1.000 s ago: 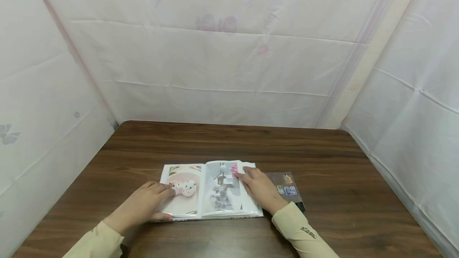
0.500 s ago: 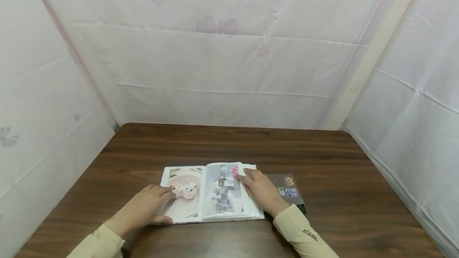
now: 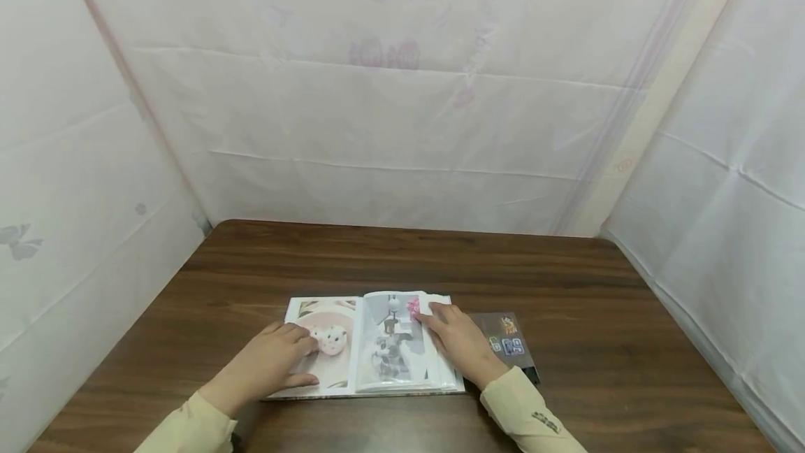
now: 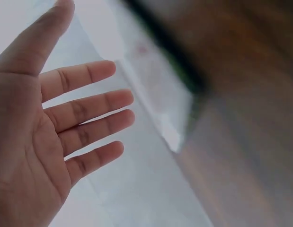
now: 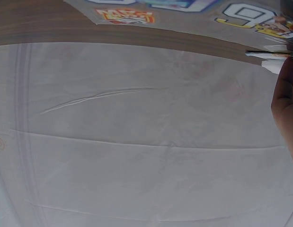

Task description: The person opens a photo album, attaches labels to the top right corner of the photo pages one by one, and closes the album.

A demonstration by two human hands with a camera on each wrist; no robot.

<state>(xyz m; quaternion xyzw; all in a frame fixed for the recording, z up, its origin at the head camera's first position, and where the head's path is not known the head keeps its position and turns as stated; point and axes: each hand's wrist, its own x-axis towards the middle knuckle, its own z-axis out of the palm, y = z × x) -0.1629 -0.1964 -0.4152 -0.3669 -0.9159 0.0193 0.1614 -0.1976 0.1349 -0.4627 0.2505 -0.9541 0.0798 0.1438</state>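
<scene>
A photo album lies spread on the wooden table in the head view, a pink picture on its left page and a grey picture with a pink patch on its right page. My left hand is over the left page, partly covering it; the left wrist view shows its fingers straight and spread, holding nothing. My right hand rests on the outer part of the right page with fingers extended. In the right wrist view only part of that hand appears, beside the page edges.
A flat grey box with colourful printed figures lies just right of the album, partly behind my right hand. Dark wooden tabletop surrounds both. White printed sheeting hangs behind the table and on both sides.
My left hand has shifted slightly right, farther over the left page. The right hand keeps its place on the right page. The whole head view has tilted a little.
</scene>
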